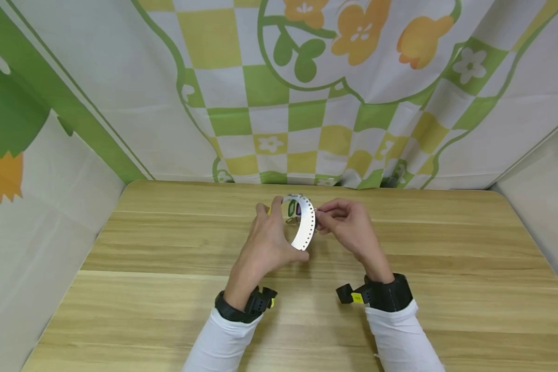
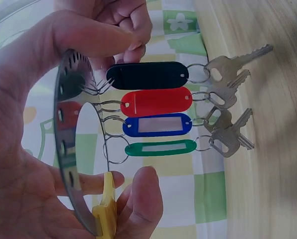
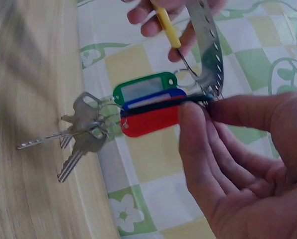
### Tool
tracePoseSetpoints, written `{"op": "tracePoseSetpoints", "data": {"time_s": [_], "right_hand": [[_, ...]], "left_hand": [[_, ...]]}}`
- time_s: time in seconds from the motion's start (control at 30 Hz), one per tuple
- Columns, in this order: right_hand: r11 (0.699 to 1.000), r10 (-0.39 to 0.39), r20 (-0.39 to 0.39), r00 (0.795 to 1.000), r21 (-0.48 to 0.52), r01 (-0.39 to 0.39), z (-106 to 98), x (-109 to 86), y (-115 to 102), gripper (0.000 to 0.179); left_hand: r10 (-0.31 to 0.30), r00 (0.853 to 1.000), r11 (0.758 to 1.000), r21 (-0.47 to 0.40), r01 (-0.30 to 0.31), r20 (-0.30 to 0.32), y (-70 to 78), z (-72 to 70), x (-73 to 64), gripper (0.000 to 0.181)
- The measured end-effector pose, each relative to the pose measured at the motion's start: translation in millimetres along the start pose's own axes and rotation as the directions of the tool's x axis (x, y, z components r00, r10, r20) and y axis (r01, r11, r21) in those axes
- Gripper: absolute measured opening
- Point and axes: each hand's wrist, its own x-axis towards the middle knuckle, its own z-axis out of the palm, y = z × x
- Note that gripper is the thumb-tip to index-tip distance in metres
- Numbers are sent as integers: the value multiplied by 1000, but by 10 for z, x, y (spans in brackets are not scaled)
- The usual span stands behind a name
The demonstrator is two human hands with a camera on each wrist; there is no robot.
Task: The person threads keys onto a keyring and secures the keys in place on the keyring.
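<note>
My left hand [image 1: 269, 240] holds a curved metal band [image 1: 305, 227] lined with small holes, its fingers and thumb spread around the loop. A yellow clasp [image 2: 105, 206] sits on the band by the left fingers. Hanging from the band on small rings are a black key tag [image 2: 148, 75], a red key tag [image 2: 158, 102], a blue key tag [image 2: 158, 124] and a green key tag [image 2: 161, 147]. Metal keys [image 3: 86, 122] dangle from the tags. My right hand [image 1: 351, 225] pinches the ring end of the black tag beside the band; its fingertips partly hide that ring.
Below the hands lies a wood-grain table [image 1: 167, 299]. A patterned curtain [image 1: 269, 113] in green, yellow and white hangs along its back edge. Black wrist straps [image 1: 390, 293] with small cameras are on both forearms.
</note>
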Motion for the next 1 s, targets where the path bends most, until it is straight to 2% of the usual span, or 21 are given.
{"op": "tracePoseSetpoints", "data": {"time_s": [0.13, 0.23, 0.3, 0.43, 0.47, 0.5, 0.53, 0.57, 0.7, 0.77, 0.87, 1.0], "right_hand": [[991, -105, -84, 991, -96, 97, 54, -27, -27, 7], [950, -236, -115, 965, -237, 204, 78, -48, -40, 3], [894, -337, -108, 935, -347, 283, 85, -52, -32, 4], [735, -518, -39, 854, -531, 422, 93, -49, -25, 7], [706, -541, -25, 841, -556, 438, 96, -51, -28, 7], [693, -548, -18, 836, -569, 442, 99, -52, -33, 7], [695, -542, -20, 840, -572, 435, 105, -51, -35, 6], [717, -519, -35, 854, -562, 413, 113, -52, -41, 5], [874, -314, -157, 936, -433, 221, 166, -70, -68, 3], [930, -207, -217, 954, -345, 123, 197, -82, -88, 7], [961, -134, -260, 956, -271, 61, 231, -92, -108, 9], [950, -174, -264, 949, -300, 91, 241, -99, -116, 8]], "left_hand": [[1, 1000, 1000, 0, -1, -2, 4, -1, -2, 128], [8, 1000, 1000, 1, -8, -6, 5, 2, -1, 129], [11, 1000, 1000, 2, -11, -8, 6, 5, -1, 129], [10, 1000, 1000, -2, -10, -7, 6, 6, -2, 129], [9, 1000, 1000, -4, -9, -8, 6, 5, -3, 128], [7, 1000, 1000, -6, -7, -8, 5, 4, -4, 128], [4, 1000, 1000, -7, -4, -8, 3, 3, -3, 128], [2, 1000, 1000, -8, -2, -9, 1, 2, -3, 128], [-3, 1000, 1000, -14, 3, -14, -4, 0, -4, 129], [-4, 1000, 1000, -16, 4, -17, -2, 0, -5, 130], [-8, 1000, 1000, -17, 7, -21, 3, -1, -7, 130], [-17, 1000, 1000, -20, 17, -17, 6, -1, -7, 130]]}}
